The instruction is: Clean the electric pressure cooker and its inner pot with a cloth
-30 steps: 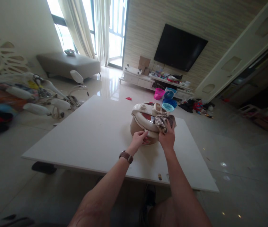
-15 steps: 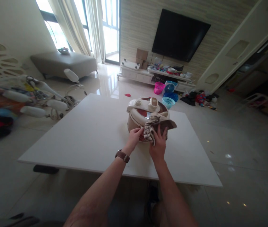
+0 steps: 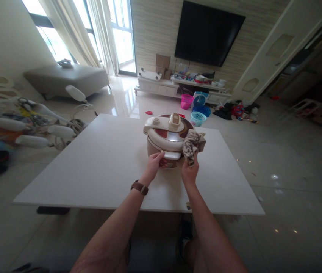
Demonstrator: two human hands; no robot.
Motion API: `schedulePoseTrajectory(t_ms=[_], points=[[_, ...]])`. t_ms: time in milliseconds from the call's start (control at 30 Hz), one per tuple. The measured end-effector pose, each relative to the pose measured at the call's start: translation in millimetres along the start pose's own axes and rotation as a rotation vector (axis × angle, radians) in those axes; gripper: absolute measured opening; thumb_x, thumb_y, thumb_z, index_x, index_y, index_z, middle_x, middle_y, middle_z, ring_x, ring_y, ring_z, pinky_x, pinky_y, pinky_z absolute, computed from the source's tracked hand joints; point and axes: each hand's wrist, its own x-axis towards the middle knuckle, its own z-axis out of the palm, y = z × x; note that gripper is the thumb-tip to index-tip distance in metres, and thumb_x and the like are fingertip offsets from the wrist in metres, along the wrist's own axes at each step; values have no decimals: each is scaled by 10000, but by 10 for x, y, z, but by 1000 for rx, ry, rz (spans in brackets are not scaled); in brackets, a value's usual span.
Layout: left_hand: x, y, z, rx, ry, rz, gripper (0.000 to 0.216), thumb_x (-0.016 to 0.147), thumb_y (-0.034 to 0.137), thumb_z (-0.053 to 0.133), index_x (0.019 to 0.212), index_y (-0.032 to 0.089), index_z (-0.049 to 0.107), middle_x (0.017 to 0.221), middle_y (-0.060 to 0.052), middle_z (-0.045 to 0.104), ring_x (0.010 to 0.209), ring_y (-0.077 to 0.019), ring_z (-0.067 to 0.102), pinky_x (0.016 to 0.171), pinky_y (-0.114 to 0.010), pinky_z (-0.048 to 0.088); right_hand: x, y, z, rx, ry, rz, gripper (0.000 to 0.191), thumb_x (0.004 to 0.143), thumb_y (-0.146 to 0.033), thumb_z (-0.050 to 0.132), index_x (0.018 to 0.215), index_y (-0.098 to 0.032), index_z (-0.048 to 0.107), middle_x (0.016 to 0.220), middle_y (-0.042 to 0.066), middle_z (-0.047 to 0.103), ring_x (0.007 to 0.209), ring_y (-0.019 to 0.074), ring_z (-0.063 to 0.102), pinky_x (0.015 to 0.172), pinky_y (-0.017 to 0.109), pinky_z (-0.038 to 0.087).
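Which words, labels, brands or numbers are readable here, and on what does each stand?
No text can be read.
The pressure cooker, gripped by the left hand: any markings too small and blurred.
The cloth in the right hand: pattern only, no letters.
The cardboard boxes: no legible print.
The television: dark screen, no visible logo.

Round cream pressure cooker (image 3: 166,138) with a shiny metal lid, and a crumpled brown-and-white patterned cloth (image 3: 191,146)
The pressure cooker stands upright on the white counter (image 3: 107,167), lid closed, just beyond the left hand (image 3: 154,163), which grips its front handle. The cloth is bunched in the right hand (image 3: 189,172), pressed against the cooker's right side.
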Motion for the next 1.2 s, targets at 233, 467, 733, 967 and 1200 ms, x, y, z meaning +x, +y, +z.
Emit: schedulePoseTrajectory(t_ms=[233,467,733,967,1200], points=[[33,12,11,21,31,23,519,659,641,857,651,180,619,564,-14,638,447,-142,620,443,-238,443,36,226,197,242,271,627,409,753,-452,726,1057,-179,762,1107,128,828,1160,313,760,982,447,634],[41,56,-37,60,31,33,488,658,603,861,644,181,616,584,-18,643,462,-139,625,442,-234,439,-157,485,363,364,293,795,344,731,-382,694,1021,-196,696,1100,113,812,1088,268,774,909,394,659],[22,71,-18,50,27,27,539,619,652,867,665,180,610,589,-5,628,463,-128,621,433,-216,438,-209,588,473,392,352,892,237,778,-251,644,998,-166,665,1059,108,788,1016,239,767,907,367,647],[0,138,-50,49,11,-2,600,548,682,921,655,173,621,588,-3,621,465,-115,608,429,-210,434,-375,353,556,459,415,990,224,802,-220,673,1022,-179,677,1057,75,790,975,226,769,835,343,661],[9,145,-112,76,79,51,588,517,627,968,716,165,664,537,35,575,412,-67,492,407,-198,379,-751,-3,698,656,392,1063,196,830,-184,654,1023,-165,683,1011,76,802,875,211,789,814,328,667]])
